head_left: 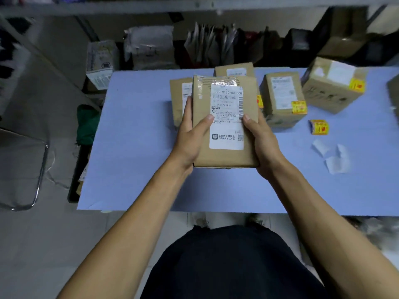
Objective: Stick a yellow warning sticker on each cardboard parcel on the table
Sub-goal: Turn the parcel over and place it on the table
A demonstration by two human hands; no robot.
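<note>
Our blue surface point(133, 147) sits in a messy room full of bags and boxes. We hold a flat brown parcel point(224, 156) above the middle of it. Our left hand point(190, 137) grips its 9 o'clock side and our right hand point(262, 141) grips its 3 o'clock side. At 2 o'clock lies a roll of yellow stickers point(319, 126), near two boxes point(282, 100) that wear yellow stickers.
</note>
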